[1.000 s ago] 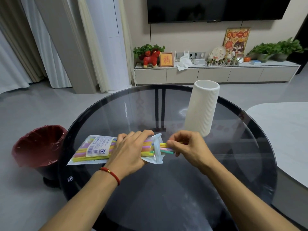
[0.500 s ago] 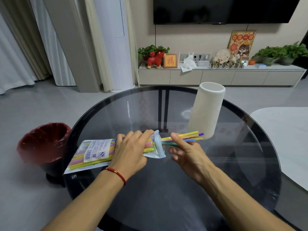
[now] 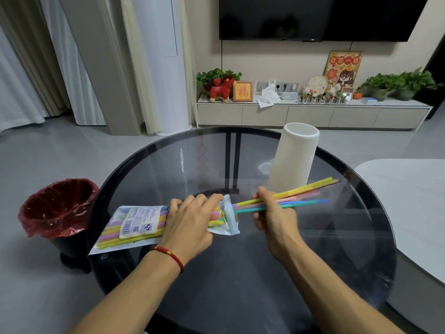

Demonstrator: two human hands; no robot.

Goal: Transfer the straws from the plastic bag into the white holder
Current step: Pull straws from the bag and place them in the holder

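Note:
A clear plastic bag with a white label lies flat on the round glass table, holding several coloured straws. My left hand presses down on the bag near its open right end. My right hand grips a bunch of straws in yellow, pink, blue and green, drawn almost wholly out of the bag's mouth and pointing right. The white ribbed holder stands upright just behind my right hand, its top open.
A black bin with a red liner stands on the floor left of the table. A pale table's edge lies close on the right. A low cabinet with plants and ornaments runs along the far wall.
My right hand has pulled the bunch of straws rightward, from barely out of the bag to nearly free. My left hand has stayed on the bag.

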